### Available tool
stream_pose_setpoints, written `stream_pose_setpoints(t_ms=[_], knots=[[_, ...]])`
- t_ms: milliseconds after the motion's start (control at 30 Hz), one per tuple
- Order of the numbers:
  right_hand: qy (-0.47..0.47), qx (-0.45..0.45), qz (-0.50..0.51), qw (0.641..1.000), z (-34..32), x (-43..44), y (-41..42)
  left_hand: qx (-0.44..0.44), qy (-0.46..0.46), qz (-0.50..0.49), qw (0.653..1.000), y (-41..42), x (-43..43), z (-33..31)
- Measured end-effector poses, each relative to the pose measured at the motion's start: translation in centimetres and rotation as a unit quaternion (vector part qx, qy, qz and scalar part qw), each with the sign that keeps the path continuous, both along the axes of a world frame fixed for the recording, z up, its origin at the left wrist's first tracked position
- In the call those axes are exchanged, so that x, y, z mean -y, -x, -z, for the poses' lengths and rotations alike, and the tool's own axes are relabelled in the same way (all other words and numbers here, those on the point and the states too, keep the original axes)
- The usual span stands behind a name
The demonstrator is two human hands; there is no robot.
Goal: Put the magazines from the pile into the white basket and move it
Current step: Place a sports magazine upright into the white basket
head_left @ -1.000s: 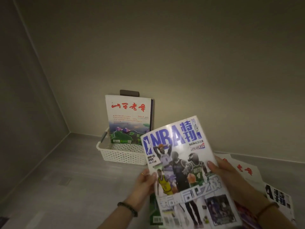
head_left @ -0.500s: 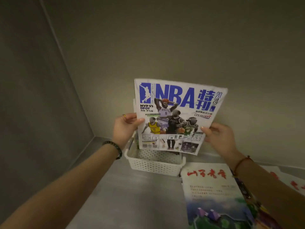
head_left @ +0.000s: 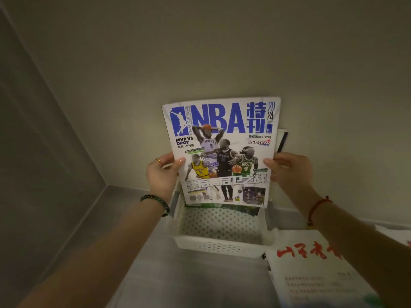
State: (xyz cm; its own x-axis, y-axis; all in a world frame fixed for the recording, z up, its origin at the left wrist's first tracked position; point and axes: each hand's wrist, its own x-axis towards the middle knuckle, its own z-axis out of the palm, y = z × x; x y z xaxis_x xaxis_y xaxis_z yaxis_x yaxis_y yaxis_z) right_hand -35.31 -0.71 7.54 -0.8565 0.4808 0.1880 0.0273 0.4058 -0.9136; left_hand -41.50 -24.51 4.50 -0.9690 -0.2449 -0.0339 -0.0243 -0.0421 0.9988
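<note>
I hold the NBA magazine [head_left: 222,150] upright over the back of the white basket [head_left: 220,245], its lower edge just inside the rim. My left hand [head_left: 161,174] grips its left edge and my right hand [head_left: 289,172] grips its right edge. Behind it, other magazines [head_left: 281,142] stand in the basket against the wall, mostly hidden; a green strip of one cover shows below the NBA issue. The pile [head_left: 315,272] lies on the floor to the right of the basket, topped by a white magazine with red characters.
The basket stands on a grey floor against the beige back wall [head_left: 222,52]. A grey side wall [head_left: 40,152] closes off the left. More loose magazine pages [head_left: 398,234] lie at the far right edge.
The NBA magazine has come down from chest height toward the basket and turned squarely upright. The view has closed in on the basket.
</note>
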Motion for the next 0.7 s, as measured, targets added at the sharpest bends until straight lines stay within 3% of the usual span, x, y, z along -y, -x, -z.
stream_pose_setpoints(t_ms=[333,567,700], knots=[[0.047,0.075,0.079,0.993,6.5,-0.3,0.0,0.022,0.015,-0.005,1.000,0.0,-0.2,3.6],[0.009,0.061,0.074,0.995,5.4,-0.9,-0.6,0.051,0.035,-0.025,0.998,-1.1,-0.5,3.0],[-0.037,0.064,0.030,0.997,5.2,-3.0,-5.3,0.032,0.015,-0.006,0.999,-5.4,-1.2,2.4]])
